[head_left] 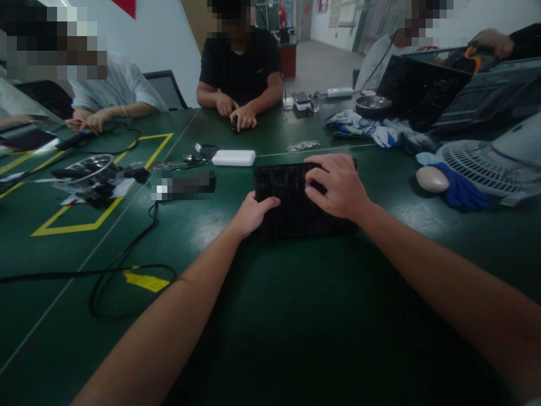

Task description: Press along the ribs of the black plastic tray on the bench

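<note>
A black compartmented tray [291, 217] lies flat on the green table [296, 316] in front of me. My left hand [252, 213] grips its left edge, thumb on top. My right hand [338, 186] rests over the tray's upper right part, fingers curled down onto the compartments; whether they pinch anything is hidden.
A white box [234, 158] and a small bag [303, 146] lie beyond the tray. Black cables [127, 265] loop at left near yellow floor-style markings. A fan [482, 166], blue glove [460, 192] and pink oval object [431, 179] sit at right. Three other people sit around the table.
</note>
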The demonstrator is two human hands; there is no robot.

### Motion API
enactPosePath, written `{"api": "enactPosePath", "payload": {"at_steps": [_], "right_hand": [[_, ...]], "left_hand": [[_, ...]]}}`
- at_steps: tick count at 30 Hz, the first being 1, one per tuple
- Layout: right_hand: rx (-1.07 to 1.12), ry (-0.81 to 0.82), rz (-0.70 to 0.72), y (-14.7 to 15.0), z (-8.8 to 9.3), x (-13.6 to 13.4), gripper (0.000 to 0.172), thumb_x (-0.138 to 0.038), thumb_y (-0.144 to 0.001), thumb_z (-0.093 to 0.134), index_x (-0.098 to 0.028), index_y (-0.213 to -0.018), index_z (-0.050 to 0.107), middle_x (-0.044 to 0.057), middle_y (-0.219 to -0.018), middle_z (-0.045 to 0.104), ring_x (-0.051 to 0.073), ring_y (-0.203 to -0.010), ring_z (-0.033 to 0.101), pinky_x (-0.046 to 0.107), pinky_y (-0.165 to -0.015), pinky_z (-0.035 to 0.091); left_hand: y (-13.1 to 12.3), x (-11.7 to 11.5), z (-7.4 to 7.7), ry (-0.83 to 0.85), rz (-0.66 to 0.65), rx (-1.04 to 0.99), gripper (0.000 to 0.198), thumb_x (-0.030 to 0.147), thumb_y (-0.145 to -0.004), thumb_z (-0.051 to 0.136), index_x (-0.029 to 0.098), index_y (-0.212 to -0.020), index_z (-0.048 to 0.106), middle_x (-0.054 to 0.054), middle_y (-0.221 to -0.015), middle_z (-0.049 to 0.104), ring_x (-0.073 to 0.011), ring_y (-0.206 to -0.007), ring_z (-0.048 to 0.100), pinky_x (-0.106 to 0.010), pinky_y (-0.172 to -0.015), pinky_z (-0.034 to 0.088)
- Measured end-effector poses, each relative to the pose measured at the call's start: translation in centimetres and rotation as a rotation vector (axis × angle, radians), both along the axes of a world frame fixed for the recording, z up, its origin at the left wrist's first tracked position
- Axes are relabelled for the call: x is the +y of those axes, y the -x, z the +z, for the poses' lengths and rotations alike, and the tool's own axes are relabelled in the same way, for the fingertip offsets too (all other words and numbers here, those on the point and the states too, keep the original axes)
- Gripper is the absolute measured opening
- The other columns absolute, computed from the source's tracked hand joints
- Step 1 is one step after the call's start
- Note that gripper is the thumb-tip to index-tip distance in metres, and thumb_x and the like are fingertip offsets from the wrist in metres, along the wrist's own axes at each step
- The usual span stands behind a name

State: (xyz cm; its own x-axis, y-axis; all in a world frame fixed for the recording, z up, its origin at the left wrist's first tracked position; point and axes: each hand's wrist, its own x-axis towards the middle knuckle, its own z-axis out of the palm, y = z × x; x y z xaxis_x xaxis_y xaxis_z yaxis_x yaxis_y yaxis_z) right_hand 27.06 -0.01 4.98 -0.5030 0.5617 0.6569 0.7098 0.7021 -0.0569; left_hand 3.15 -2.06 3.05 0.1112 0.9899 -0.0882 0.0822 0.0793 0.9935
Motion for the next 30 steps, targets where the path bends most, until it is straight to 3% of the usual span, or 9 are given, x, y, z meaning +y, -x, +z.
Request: {"api": "enactPosePath", "payload": {"at_steps": [30], "right_hand": [[-0.01, -0.029, -0.014, 0.1, -0.06, 0.05, 0.009, -0.032, -0.091, 0.059, -0.023, -0.091, 0.061, 0.009, -0.132, 0.066, 0.031, -0.119, 0.059, 0.048, -0.1, 0.035]], "left_hand": [[0.03, 0.11, -0.09, -0.011, -0.015, 0.05, 0.036, 0.041, -0.065, 0.074, 0.016, -0.091, 0.067, -0.009, -0.094, 0.073, -0.0267, -0.088, 0.068, -0.042, -0.085, 0.055]]}}
